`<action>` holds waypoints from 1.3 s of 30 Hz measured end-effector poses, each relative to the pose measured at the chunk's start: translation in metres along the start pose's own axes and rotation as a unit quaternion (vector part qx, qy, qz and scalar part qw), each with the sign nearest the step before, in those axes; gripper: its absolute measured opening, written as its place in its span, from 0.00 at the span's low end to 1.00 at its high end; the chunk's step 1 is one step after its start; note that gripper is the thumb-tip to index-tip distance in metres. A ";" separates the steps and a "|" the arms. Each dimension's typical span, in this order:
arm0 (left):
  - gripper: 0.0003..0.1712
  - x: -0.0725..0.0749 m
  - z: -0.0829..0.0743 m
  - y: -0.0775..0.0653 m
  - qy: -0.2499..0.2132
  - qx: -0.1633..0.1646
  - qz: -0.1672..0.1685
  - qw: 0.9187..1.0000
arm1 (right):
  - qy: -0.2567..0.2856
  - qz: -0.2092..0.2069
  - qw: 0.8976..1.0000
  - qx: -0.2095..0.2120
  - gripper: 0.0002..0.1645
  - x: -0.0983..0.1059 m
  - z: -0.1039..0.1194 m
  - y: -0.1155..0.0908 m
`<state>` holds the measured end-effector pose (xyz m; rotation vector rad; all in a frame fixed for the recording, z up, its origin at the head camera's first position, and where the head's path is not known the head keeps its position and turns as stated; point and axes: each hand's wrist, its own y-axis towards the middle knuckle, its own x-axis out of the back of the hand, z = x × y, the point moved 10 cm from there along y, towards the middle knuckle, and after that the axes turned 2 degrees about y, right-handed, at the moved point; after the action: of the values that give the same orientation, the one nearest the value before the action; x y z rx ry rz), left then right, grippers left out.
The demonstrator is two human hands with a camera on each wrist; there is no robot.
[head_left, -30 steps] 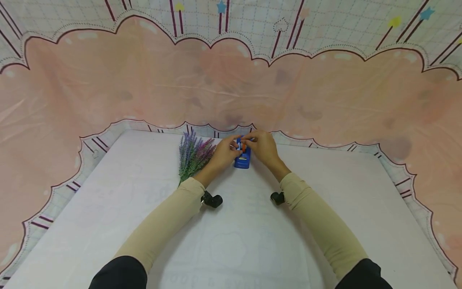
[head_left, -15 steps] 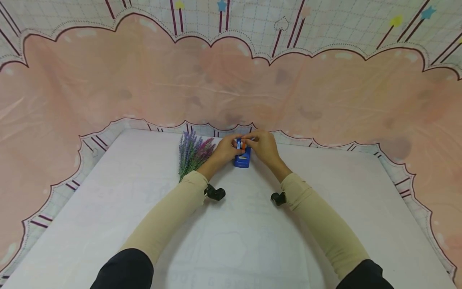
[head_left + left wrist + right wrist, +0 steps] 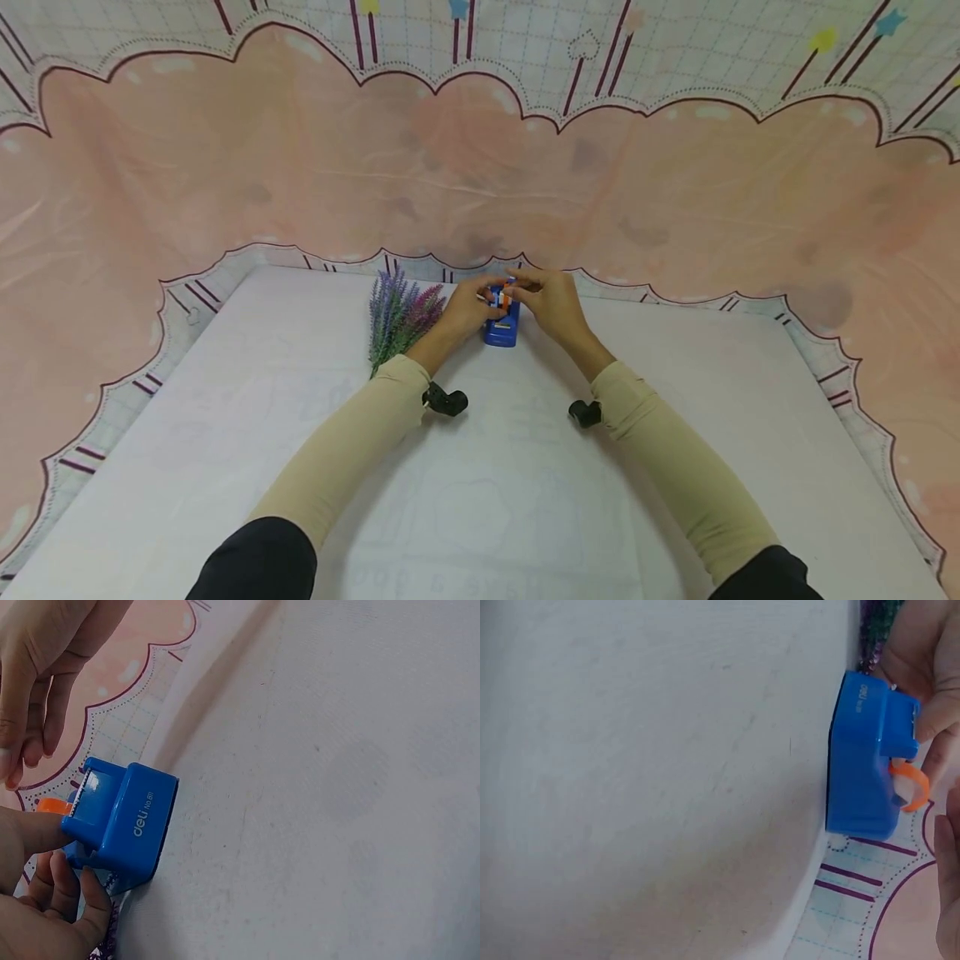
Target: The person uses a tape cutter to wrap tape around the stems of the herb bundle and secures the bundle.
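Blue plastic tape dispenser [image 3: 500, 337]: far end partly hidden by bare left hand [image 3: 465, 312] and right hand [image 3: 553, 302] (pale mark [image 3: 502, 326] on it too small to read). Right hand cut by right wrist view's edge; whether fingertips pinch anything, cannot tell. Purple-and-green lavender bunch [image 3: 397, 317]: stem ends behind tan sleeve [image 3: 352, 450].

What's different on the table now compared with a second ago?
Only small shifts: the right forearm has eased slightly outward, the left forearm slightly forward and inward. No clear grasp or release shows. The left hand and right hand are still at the blue tape dispenser, which, like the flowers, stays about where it was.
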<state>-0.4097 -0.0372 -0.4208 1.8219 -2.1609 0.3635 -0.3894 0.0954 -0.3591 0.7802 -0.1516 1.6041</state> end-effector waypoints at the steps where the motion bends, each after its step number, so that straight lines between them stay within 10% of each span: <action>1: 0.33 0.000 0.000 0.000 0.001 0.000 0.001 1.000 | 0.001 0.000 1.000 -0.004 0.14 0.000 0.000 0.000; 22: 0.33 0.000 -0.001 -0.002 0.014 0.004 0.004 1.000 | 0.041 0.039 0.997 0.043 0.14 0.004 0.015 -0.018; 39: 0.31 -0.001 0.001 0.000 0.028 0.005 0.010 1.000 | 0.141 0.081 0.986 -0.042 0.28 -0.004 0.001 -0.021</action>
<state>-0.4095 -0.0364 -0.4222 1.7755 -2.1435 0.4258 -0.3699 0.0957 -0.3672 0.4780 -0.0780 1.8323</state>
